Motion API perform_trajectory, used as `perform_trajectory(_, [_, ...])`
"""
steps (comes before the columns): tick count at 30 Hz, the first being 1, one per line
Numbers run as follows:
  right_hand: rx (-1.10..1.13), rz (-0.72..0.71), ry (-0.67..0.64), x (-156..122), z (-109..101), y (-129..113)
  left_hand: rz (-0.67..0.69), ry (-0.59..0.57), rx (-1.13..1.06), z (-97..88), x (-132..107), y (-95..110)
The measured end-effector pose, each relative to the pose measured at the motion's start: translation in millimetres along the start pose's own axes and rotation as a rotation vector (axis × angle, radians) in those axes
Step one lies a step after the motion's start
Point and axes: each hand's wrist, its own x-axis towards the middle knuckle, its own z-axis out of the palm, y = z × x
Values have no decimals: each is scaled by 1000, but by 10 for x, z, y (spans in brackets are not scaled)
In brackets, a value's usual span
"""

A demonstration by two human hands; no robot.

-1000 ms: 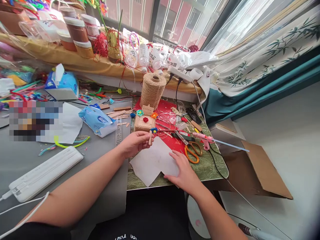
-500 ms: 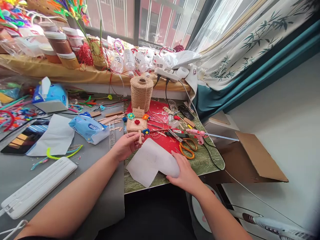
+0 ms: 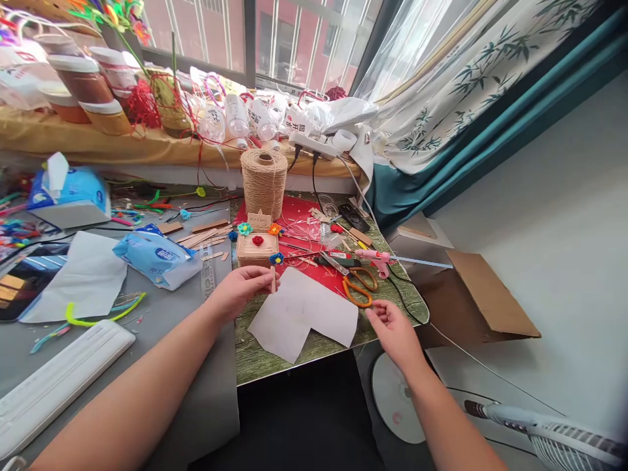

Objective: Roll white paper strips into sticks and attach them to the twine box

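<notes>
My left hand [image 3: 240,290] pinches a short wooden craft stick [image 3: 273,279] upright just above the white paper sheet [image 3: 304,313]. Right behind it stands a small stick-built box [image 3: 257,249] dotted with tiny coloured flowers. My right hand [image 3: 395,330] hovers at the table's right front edge with fingers apart and nothing in it. It is just below the orange-handled scissors [image 3: 359,288] and near the pink glue gun [image 3: 377,259].
A big twine spool [image 3: 263,180] stands behind the box on a red mat [image 3: 314,216]. Tissue packs [image 3: 154,254], loose wooden sticks [image 3: 203,233], a white keyboard [image 3: 59,379] and pipe cleaners lie left. A cardboard box [image 3: 471,301] and a fan [image 3: 564,438] are on the floor right.
My right hand lifted off the white paper and moved right to the table edge, opening. The left hand kept its grip on the stick. The view shifted slightly.
</notes>
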Motion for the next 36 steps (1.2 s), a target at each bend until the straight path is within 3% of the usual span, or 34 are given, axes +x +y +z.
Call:
perform_trajectory(2, [33,136,-92,-10,-44,71,9,-35,162,32,-23,7])
perform_trajectory(5, [36,202,-229,-69,5,90,31,-35,387,80,-49,30])
perform_trajectory(9, [307,389,-311,-152,206,16,4,-56,506,113,-48,25])
perform_trajectory(11, [472,413,-267,-202,294,-38,-19,-63,494,121,-43,11])
perform_trajectory(14, [659,304,-155,-292,356,-142,-44,-76,473,123,-45,6])
perform_trajectory(18, [724,167,-16,-298,282,-261,-14,-100,452,109,-57,37])
perform_trajectory(22, [794,117,258,-77,113,-252,43,-105,416,96,-64,66])
perform_trajectory(24, [828,55,426,60,40,-226,56,-111,403,90,-64,54])
perform_trajectory(27, [850,-60,577,256,-35,-223,48,-152,352,71,-45,-20])
perform_trajectory(32, [889,-133,652,638,-27,-364,-1,-145,265,19,29,-194])
perform_trajectory(36, [875,-36,509,884,153,-463,32,-28,324,-16,44,-216])
